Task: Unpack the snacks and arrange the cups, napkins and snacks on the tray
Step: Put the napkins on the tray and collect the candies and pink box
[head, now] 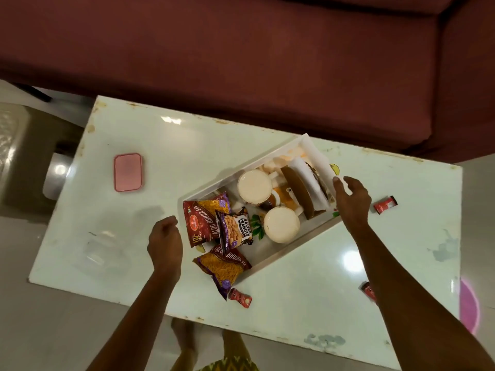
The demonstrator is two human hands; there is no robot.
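- Head view, centre of the frame: tray (317, 153) lies slantwise on the table (139, 135), its long axis running from lower left to upper right, holding two cups (254, 186), a napkin stack (310, 186) and snack packets.
- Snack packets bunch at the tray's lower-left end: a red bhujia packet (199, 223), a peanut packet (237, 228) across it, and a yellow bhujia packet (222, 266) hanging over the tray edge toward the bottom of the frame.
- Your left hand (164, 242) hovers just left of the red packet, fingers loosely curled and holding nothing; it looks the nearer hand for the snacks.
- Your right hand (351, 202) sits at the tray's right rim beside the napkins, fingers spread partway, gripping nothing that shows.
- Loose small red sachets (385, 204) lie on the table outside the tray, one at right, one near the yellow packet, one at your right forearm.
- Pink lid (128, 172) rests apart at left.
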